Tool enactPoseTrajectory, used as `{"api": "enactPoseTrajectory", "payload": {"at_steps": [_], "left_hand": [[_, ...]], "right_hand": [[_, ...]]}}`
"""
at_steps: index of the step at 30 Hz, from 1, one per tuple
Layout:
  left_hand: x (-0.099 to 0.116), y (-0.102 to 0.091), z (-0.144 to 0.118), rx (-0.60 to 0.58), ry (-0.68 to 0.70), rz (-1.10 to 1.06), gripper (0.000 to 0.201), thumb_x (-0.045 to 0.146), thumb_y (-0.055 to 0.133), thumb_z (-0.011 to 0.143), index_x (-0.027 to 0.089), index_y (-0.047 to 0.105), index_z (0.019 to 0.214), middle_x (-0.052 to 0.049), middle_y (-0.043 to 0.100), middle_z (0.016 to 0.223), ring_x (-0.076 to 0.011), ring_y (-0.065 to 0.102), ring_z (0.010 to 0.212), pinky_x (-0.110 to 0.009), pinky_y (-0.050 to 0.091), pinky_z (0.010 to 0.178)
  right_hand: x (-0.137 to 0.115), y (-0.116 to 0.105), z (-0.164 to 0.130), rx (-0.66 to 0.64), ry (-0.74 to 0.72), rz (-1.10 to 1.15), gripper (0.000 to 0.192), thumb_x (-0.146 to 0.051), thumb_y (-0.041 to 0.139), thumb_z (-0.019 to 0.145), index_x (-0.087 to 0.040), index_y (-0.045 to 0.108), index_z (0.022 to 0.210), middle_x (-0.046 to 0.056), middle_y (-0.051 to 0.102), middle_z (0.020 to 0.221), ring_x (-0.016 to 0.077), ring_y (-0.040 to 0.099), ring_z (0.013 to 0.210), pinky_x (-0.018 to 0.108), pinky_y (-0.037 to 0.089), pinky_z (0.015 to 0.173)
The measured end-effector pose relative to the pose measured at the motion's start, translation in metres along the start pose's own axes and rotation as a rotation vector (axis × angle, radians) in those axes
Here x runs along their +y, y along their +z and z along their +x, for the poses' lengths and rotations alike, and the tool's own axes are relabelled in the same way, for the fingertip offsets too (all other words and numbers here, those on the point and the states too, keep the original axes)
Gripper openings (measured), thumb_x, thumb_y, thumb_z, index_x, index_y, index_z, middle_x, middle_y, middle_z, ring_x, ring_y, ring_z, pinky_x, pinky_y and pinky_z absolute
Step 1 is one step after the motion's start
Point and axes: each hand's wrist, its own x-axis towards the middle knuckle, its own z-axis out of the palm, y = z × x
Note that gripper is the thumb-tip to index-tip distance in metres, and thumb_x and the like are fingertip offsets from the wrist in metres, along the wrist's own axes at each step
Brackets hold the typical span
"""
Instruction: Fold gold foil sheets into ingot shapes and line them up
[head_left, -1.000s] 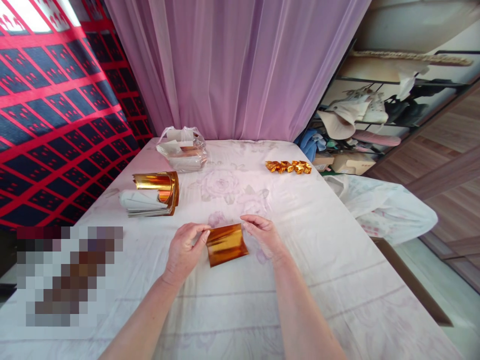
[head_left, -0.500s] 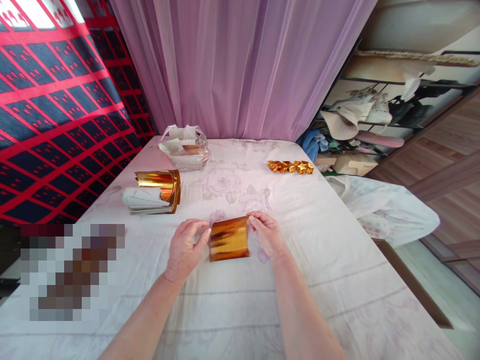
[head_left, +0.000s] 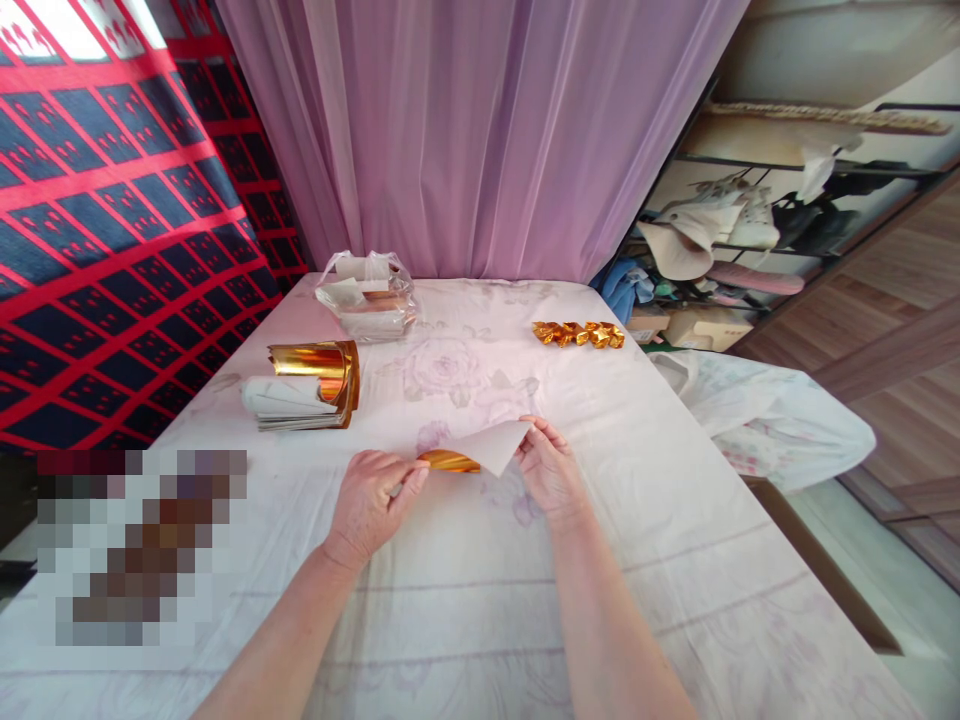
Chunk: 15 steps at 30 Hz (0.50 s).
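Observation:
My left hand (head_left: 373,500) and my right hand (head_left: 551,467) both pinch one sheet of gold foil paper (head_left: 480,450) just above the table (head_left: 600,560). The sheet is flipped so its pale backing faces up, with a gold strip showing at its near left edge. My left fingers grip the left end, my right fingers the far right corner.
A curled stack of gold foil sheets (head_left: 307,385) lies at the left. A clear plastic bag (head_left: 367,297) sits at the far end. Several folded gold pieces (head_left: 578,333) lie in a row at the far right. A white bag (head_left: 765,410) hangs off the right edge. A pixelated patch (head_left: 142,545) covers the near left.
The foil sheet has turned over from gold side up to pale backing up. My right hand has moved slightly right and farther away with its corner.

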Motion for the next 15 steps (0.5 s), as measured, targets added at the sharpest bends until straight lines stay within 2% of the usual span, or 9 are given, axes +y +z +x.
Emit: {"api": "enactPoseTrajectory", "payload": {"at_steps": [4, 9, 12, 15], "left_hand": [[-0.003, -0.005, 0.003, -0.023, -0.161, -0.070, 0.039, 0.044, 0.043, 0.096, 0.022, 0.075, 0.088, -0.004, 0.071, 0.070, -0.0204, 0.065, 0.071, -0.035, 0.044, 0.075], [-0.005, -0.007, 0.003, -0.003, -0.333, -0.172, 0.055, 0.053, 0.031, 0.097, 0.020, 0.061, 0.064, -0.003, 0.063, 0.063, -0.0196, 0.061, 0.066, -0.031, 0.047, 0.067], [-0.009, -0.006, 0.002, 0.028, -0.394, -0.201, 0.062, 0.052, 0.021, 0.100, 0.019, 0.063, 0.070, -0.003, 0.066, 0.068, -0.0202, 0.063, 0.070, -0.030, 0.049, 0.066], [-0.012, -0.005, 0.002, 0.047, -0.439, -0.187, 0.060, 0.053, 0.023, 0.099, 0.019, 0.068, 0.081, -0.004, 0.071, 0.077, -0.0212, 0.067, 0.078, -0.030, 0.052, 0.071]], "right_hand": [[-0.004, -0.002, -0.004, -0.071, 0.024, 0.023, 0.027, -0.044, 0.088, 0.061, -0.027, 0.075, 0.078, -0.002, 0.068, 0.072, 0.0123, 0.057, 0.066, 0.026, 0.048, 0.064], [-0.008, -0.006, -0.009, -0.238, 0.134, -0.089, 0.018, -0.037, 0.084, 0.062, -0.028, 0.077, 0.076, -0.001, 0.071, 0.074, 0.0149, 0.059, 0.066, 0.029, 0.048, 0.065], [-0.009, -0.007, -0.011, -0.291, 0.177, -0.142, 0.012, -0.033, 0.081, 0.064, -0.026, 0.078, 0.073, 0.000, 0.071, 0.071, 0.0151, 0.058, 0.064, 0.029, 0.047, 0.062], [-0.009, -0.007, -0.012, -0.362, 0.213, -0.213, 0.014, -0.037, 0.080, 0.067, -0.025, 0.079, 0.073, 0.002, 0.071, 0.070, 0.0142, 0.057, 0.062, 0.028, 0.046, 0.059]]}}
